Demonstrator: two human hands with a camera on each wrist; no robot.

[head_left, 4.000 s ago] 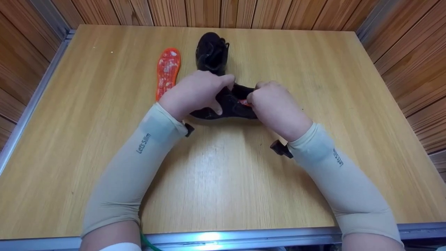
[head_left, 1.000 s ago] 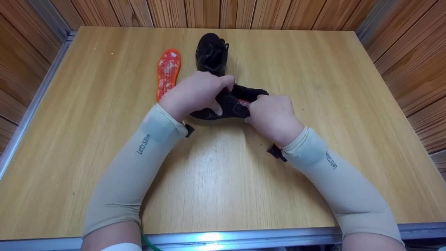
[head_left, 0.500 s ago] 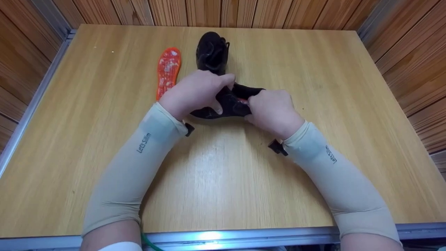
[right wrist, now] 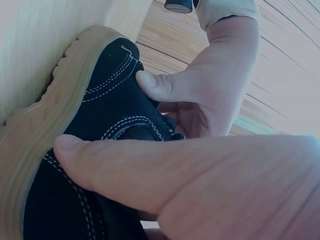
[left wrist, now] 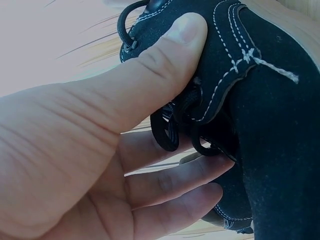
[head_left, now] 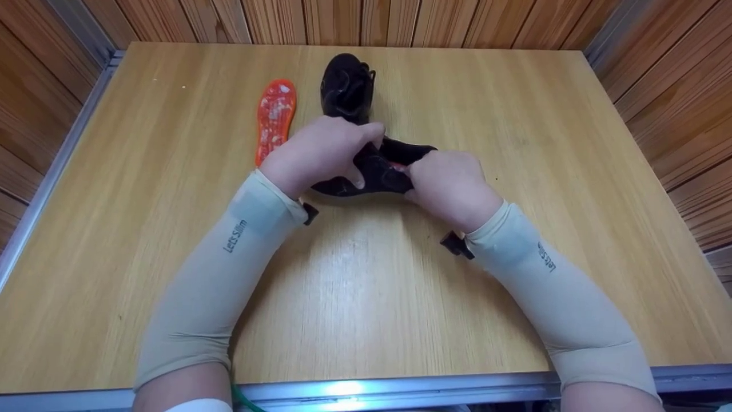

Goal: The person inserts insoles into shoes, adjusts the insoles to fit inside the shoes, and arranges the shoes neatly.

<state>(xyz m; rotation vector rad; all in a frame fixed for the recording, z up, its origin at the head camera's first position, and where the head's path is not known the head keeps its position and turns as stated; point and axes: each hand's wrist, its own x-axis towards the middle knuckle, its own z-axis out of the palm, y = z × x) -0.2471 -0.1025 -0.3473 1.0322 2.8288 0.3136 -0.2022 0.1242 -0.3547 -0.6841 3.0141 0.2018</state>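
A black shoe with a tan sole lies sideways on the table, toe to the left. My left hand holds its front part; in the left wrist view the thumb presses near the white-stitched lace flap, fingers on the far side by the laces. At the heel end, my right hand grips the side of the opening. Its thumb lies against the outer side above the sole, while its other fingers go down inside, mostly hidden. A sliver of red insole shows within.
Behind the left hand stands a second black shoe, its toe pointing away. A loose orange-red insole with whitish patches lies to the left, partly covered by the left hand. Wooden panel walls border the table.
Over four seconds, my right hand shifts from the heel's rear toward the near side of the opening, its thumb now outside. It rises slightly in the last second. The left hand stays put.
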